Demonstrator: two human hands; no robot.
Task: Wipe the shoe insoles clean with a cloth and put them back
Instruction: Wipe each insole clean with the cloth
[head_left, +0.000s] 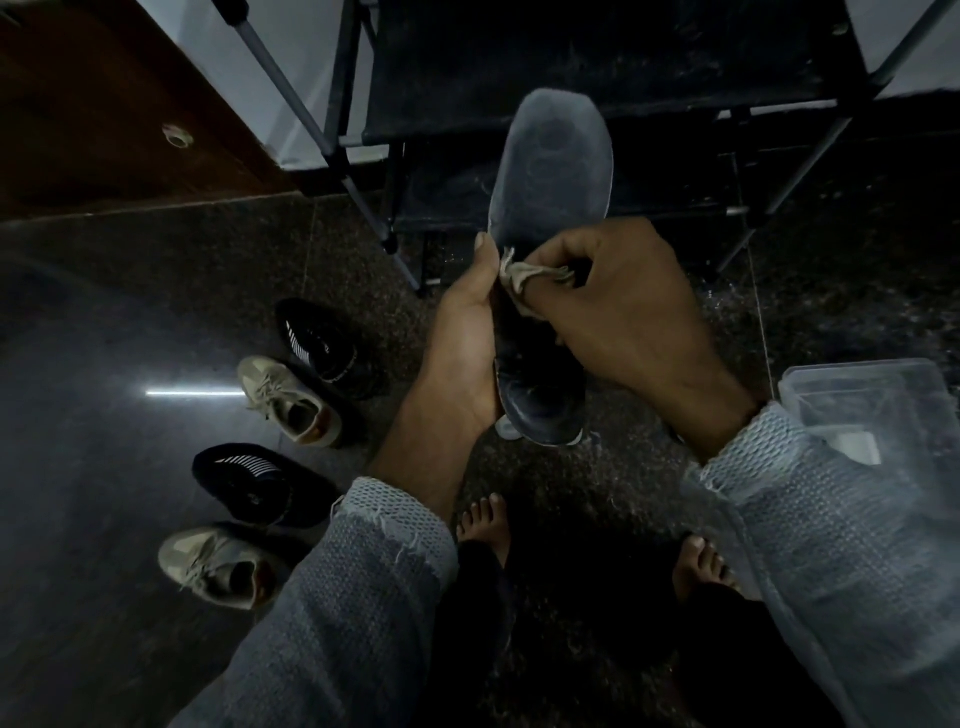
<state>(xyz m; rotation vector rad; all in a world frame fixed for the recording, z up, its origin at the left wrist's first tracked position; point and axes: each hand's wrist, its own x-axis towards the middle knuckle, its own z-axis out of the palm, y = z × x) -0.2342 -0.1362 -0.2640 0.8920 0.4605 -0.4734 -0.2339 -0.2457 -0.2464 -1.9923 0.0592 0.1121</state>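
Left hand (467, 338) grips the insole (550, 171) along its edge, thumb clamped, held up above the floor; right hand (618, 312) pinches the cloth (524, 275) against its middle — best to sweep in 1 firm stroke toward the toe; brace underneath so it won't flex.

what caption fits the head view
Left hand holds an insole while right hand wipes it with a cloth.

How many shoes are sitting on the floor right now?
4, all left of the person's arms: a black shoe farthest away, a tan sneaker just nearer, another black shoe, then a second tan sneaker nearest. Others may be hidden behind the arms.
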